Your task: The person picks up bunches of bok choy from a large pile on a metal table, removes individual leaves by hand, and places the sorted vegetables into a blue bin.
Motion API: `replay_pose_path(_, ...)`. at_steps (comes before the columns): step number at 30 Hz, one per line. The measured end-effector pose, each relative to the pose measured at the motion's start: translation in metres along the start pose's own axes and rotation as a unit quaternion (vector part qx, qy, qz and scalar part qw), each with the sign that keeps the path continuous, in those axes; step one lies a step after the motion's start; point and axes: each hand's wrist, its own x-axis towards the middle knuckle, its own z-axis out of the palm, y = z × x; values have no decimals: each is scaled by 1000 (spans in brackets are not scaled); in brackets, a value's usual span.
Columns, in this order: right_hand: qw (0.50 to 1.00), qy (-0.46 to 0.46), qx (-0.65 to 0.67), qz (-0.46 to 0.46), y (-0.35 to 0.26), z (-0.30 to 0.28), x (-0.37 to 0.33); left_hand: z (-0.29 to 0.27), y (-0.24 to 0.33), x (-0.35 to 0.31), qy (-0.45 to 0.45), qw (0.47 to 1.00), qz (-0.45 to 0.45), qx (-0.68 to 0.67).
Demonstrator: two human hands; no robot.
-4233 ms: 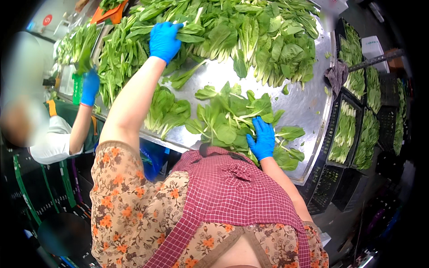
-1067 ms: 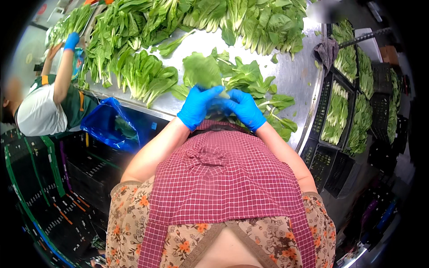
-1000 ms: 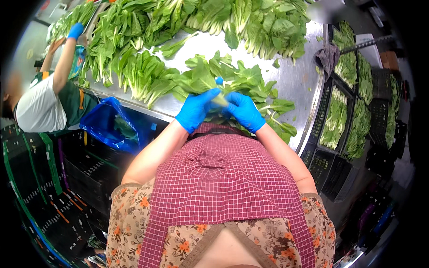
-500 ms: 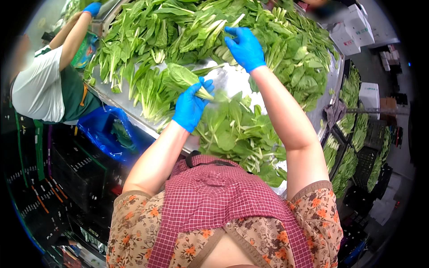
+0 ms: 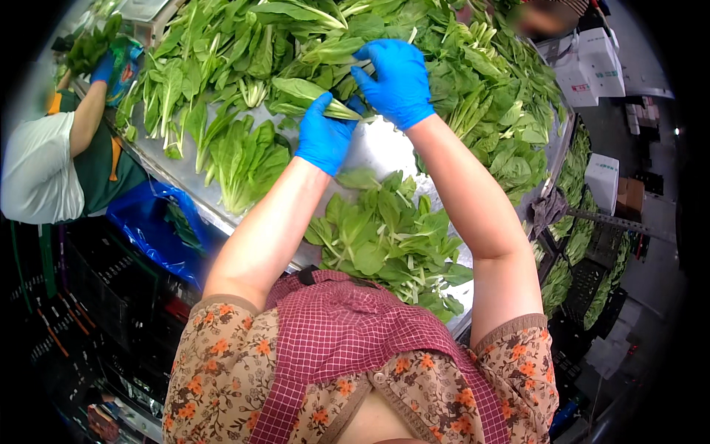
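My left hand point(image 5: 326, 137), in a blue glove, is closed around the pale stem end of a leafy green point(image 5: 307, 92), whose leaf points to the upper left. To its right and slightly farther off, my right hand point(image 5: 398, 83), also blue-gloved, has its thumb and forefinger curved and apart. Its forefinger tip reaches another green leaf point(image 5: 331, 50) on the pile; I see no firm grip on it. A big heap of leafy greens point(image 5: 458, 81) spreads across the far side of the metal table point(image 5: 373, 148). A smaller pile of greens point(image 5: 377, 237) lies close to my apron.
At the left, a co-worker in a white top point(image 5: 41, 166) holds a bunch of greens point(image 5: 92, 44). A blue plastic bag point(image 5: 151, 229) lines a container below the table's left edge. On the right stand crates of greens point(image 5: 577, 237), white boxes point(image 5: 600, 63) and a grey cloth point(image 5: 547, 209).
My left hand has moved up and right with the leafy green. My right hand has come slightly left, toward it. The co-worker has shifted left and now holds greens up.
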Motion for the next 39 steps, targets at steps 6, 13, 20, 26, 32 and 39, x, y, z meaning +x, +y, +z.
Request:
replay_pose_path(6,999,3,43,21,-31,-5,-27,-7,5,-5,-1,1000,2,-1)
replay_pose_path(13,993,43,64,90,-55,-32,-98,-26,-7,-44,-26,998,19,57)
replay_pose_path(20,930,66,173,316,-67,-66,-193,-49,-59,-102,-39,972,-30,232)
replay_pose_path(26,709,101,494,493,-65,-72,-239,-47,-74,-124,-47,930,-42,362)
replay_pose_path(32,764,156,365,509,-80,-70,-278,-41,-63,-149,-48,924,-3,379)
replay_pose_path(39,835,-45,292,465,-124,-105,-272,-47,-62,-169,-42,895,27,443)
